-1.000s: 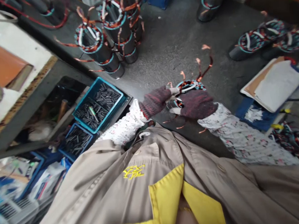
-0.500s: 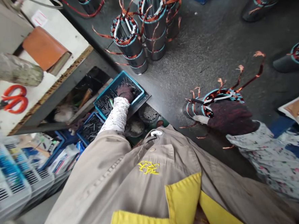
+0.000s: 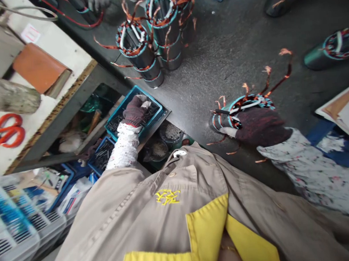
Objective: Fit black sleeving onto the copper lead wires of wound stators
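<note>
My left hand (image 3: 133, 111), in a dark knitted glove with pale fingertips, is over a blue bin (image 3: 160, 110) of small dark pins or sleeves. Its fingers are curled together, and whatever lies in them cannot be made out. At the right, my right hand (image 3: 258, 126), gloved alike, is wrapped round a dark cylindrical motor stator (image 3: 216, 122) lying tilted on the metal tabletop. Turquoise-edged slots and copper leads with frayed ends show at its rim; part of its body is hidden behind the glove.
Several upright stators (image 3: 142, 63) with copper leads stand ahead, a co-worker's gloved hand (image 3: 99, 0) behind them. Left is a bench with orange-handled scissors (image 3: 9, 130) and a brown book (image 3: 40, 69). Another stator (image 3: 318, 56) lies at right. Two bowls (image 3: 171, 131) sit below the tabletop edge.
My left hand has drawn up out of the pins, so more of the glove shows. My right hand keeps its hold on the stator. A co-worker's gloved hand has appeared at the top.
</note>
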{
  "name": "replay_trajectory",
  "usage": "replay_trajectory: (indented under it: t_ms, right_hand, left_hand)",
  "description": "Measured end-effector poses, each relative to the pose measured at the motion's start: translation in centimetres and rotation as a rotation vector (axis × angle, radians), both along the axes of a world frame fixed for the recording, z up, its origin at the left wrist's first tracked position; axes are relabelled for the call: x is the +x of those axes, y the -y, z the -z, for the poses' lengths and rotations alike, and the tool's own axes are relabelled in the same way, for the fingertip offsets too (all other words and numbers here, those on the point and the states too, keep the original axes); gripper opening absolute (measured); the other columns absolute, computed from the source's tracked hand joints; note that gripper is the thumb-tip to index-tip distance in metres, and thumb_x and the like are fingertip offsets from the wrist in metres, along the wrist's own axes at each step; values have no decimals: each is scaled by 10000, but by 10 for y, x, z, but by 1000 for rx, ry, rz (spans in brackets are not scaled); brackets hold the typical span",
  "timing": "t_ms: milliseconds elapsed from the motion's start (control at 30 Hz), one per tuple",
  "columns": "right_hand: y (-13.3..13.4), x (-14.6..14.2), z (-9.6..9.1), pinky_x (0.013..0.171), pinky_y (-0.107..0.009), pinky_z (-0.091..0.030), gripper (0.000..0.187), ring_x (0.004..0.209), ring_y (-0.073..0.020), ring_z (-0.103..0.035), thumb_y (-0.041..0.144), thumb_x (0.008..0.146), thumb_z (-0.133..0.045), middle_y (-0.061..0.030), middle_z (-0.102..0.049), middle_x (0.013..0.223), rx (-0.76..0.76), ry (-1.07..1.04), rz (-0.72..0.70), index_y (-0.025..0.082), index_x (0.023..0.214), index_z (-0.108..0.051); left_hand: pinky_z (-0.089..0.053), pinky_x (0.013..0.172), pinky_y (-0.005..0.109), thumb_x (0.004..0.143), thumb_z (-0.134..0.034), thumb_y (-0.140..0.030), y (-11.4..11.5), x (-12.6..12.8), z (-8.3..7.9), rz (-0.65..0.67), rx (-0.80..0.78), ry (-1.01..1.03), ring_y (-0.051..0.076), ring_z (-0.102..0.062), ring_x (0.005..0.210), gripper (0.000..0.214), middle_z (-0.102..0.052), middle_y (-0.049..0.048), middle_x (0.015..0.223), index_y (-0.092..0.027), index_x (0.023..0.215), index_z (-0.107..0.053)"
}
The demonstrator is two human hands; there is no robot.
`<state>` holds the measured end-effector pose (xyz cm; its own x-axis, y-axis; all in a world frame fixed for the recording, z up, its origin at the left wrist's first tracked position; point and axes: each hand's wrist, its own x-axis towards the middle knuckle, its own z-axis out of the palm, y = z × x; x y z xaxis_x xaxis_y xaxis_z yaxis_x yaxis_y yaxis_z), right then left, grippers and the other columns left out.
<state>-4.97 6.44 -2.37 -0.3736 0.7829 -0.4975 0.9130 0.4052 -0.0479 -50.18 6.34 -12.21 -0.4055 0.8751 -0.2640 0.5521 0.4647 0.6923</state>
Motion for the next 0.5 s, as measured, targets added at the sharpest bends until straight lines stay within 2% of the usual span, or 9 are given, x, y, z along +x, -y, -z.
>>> replay_trajectory:
  t_ms: [67,133,200,267,333,400,500]
  right_hand:
    - [5,-10,-13,1208,-592,-677,542,1375,-483,-885,599,1255,-694,-278,-911,1445,-5,141,-18,152,1469,-913]
    - [9,-17,-22,1192,-568,-678,586,1399,-471,-890,572,1288,-651,-299,-896,1505,-16,203,-9,117,1575,-883]
    - [9,-20,-27,1250,-550,-654,609,1498,-469,-859,556,1295,-672,-304,-867,1610,-33,194,5,101,1659,-851]
    - [8,-20,-29,1265,-529,-640,618,1540,-479,-836,545,1287,-718,-302,-852,1660,-65,170,31,87,1682,-843]
    - [6,-19,-31,1217,-506,-645,605,1499,-486,-844,548,1273,-760,-304,-864,1634,-87,143,64,75,1635,-867]
    - [6,-18,-31,1166,-496,-650,579,1442,-487,-859,538,1262,-786,-311,-879,1587,-86,142,76,68,1585,-883]
    - [7,-18,-32,1201,-539,-660,595,1466,-502,-860,545,1280,-769,-328,-875,1580,-53,164,47,59,1609,-866]
  left_hand:
    - [-780,1089,455,1011,-889,-362,3,33,8,0,91,273,279,-907,1085,322,-930,69,1122,-233,1300,-830]
    - [-780,956,420,992,-982,-517,8,75,16,100,118,508,249,-877,937,431,-877,43,992,-231,1279,-835]
    - [-760,887,386,958,-1041,-619,13,119,21,221,86,666,217,-842,858,530,-837,20,926,-226,1258,-847]
    - [-744,865,368,973,-1047,-568,14,156,24,289,27,746,193,-808,820,476,-820,0,897,-225,1237,-849]
    - [-730,880,363,1052,-976,-420,11,182,26,303,-27,760,176,-782,817,278,-825,-16,896,-237,1217,-849]
    - [-714,908,361,1123,-862,-277,3,196,27,302,-77,725,173,-772,838,70,-833,-29,894,-256,1188,-847]
    - [-704,925,384,1130,-810,-213,-9,198,29,344,-107,662,208,-793,878,98,-847,-15,911,-256,1199,-865]
